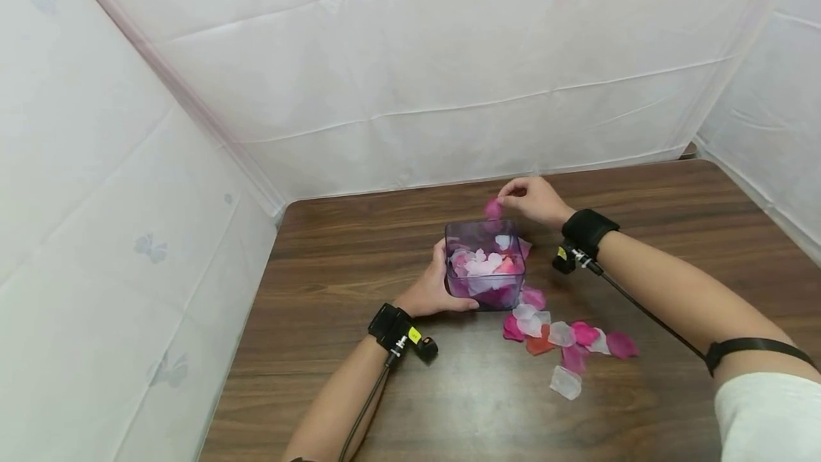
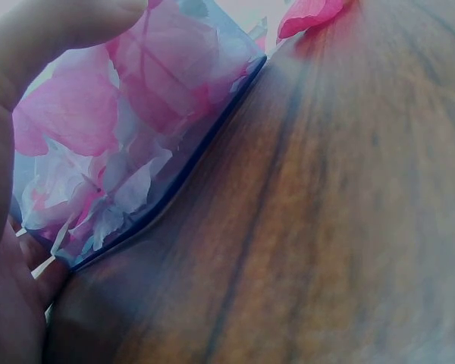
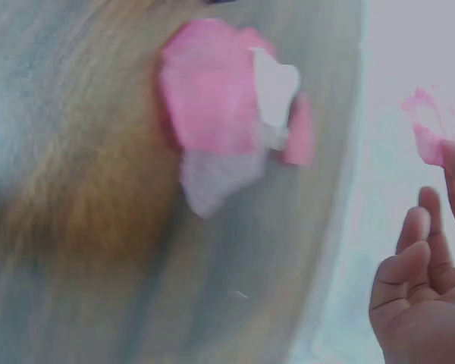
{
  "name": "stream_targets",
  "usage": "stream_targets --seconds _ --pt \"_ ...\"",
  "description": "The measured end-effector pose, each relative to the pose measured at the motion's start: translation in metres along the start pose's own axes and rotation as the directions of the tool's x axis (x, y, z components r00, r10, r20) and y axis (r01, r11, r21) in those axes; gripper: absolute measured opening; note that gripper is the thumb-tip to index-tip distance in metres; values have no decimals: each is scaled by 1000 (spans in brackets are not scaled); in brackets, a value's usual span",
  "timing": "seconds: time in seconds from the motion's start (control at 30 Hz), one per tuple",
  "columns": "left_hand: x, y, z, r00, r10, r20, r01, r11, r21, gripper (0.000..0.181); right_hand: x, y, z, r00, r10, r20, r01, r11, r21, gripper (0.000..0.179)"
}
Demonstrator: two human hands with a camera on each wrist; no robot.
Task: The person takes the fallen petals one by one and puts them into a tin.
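Note:
A see-through purple square box [image 1: 485,252] stands on the table, partly filled with pink, white and red petals [image 2: 159,76]. My left hand [image 1: 437,289] grips its near left corner, the thumb along the front wall and the fingers round the left side. Behind the box's far rim, my right hand [image 1: 539,200] pinches a magenta petal [image 1: 492,209] between thumb and fingertips. That pinched petal [image 3: 427,140] is held up in the right wrist view, the other fingers of the right hand [image 3: 421,303] loosely bent below it.
Loose petals [image 1: 561,334] in pink, white, magenta and red lie on the wooden table [image 1: 333,262] to the box's near right. A few more petals [image 3: 212,91] lie close by its right side. White sheeting [image 1: 410,77] rises behind the table and on both sides.

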State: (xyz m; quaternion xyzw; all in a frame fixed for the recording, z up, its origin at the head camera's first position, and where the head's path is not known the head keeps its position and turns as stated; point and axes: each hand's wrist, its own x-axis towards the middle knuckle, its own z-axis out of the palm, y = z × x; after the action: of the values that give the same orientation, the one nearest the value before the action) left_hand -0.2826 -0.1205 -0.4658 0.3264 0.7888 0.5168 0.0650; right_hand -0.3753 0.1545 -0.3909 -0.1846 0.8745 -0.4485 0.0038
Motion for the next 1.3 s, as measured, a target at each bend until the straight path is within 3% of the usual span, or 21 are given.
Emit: stream_targets --seconds 0.23,0.4,0.57,0.67,1.0,1.17,1.3 --pt "-5 3 1 1000 -19 -4 19 1000 -5 119 -40 -39 -29 988 -59 -143 70 995 74 21" --pt "-9 6 -2 1000 -24 -15 24 1000 13 120 -73 -64 -23 973 -198 -116 203 979 30 11" --pt "-8 10 -6 1000 -19 -8 19 1000 16 118 -93 -71 -2 906 -418 -61 402 898 -176 10" --pt "-6 10 -6 1000 -21 -5 21 999 26 117 -98 -72 5 871 -488 -52 459 849 -262 12" --pt "-7 15 -1 1000 -27 -6 27 1000 13 120 -105 -77 0 843 -537 -22 497 794 -350 11" --pt "-10 17 -1 1000 -29 -8 29 999 12 120 -104 -76 -4 839 -542 -42 504 805 -313 13" --pt "-15 18 0 999 -45 -12 45 999 11 120 -94 -72 -8 852 -517 -82 482 836 -263 11"
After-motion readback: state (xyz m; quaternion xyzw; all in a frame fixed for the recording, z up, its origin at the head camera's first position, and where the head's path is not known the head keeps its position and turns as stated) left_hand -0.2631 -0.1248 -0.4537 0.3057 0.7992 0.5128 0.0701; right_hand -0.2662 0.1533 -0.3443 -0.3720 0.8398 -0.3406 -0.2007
